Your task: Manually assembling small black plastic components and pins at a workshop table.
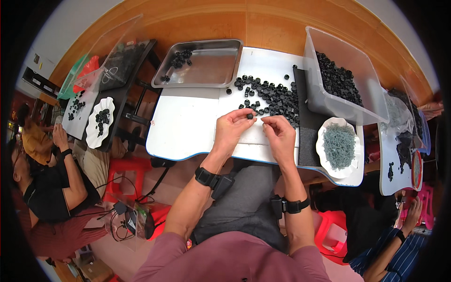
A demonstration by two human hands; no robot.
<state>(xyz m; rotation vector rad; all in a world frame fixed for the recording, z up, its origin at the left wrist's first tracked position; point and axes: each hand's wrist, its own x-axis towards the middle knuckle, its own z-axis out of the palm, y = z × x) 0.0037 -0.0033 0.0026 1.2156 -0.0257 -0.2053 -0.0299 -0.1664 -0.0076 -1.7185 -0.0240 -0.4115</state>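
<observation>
Two hands pinching small parts at the white table's near edge

The left hand [231,126] pinches one small black ring [250,116]; the right hand [278,132] has fingertips pressed together, contents too small to tell. Bare white table [188,127] lies open leftward; the loose ring pile [275,96], one steel tray [202,63], one clear bin [329,101] crowd behind.
</observation>
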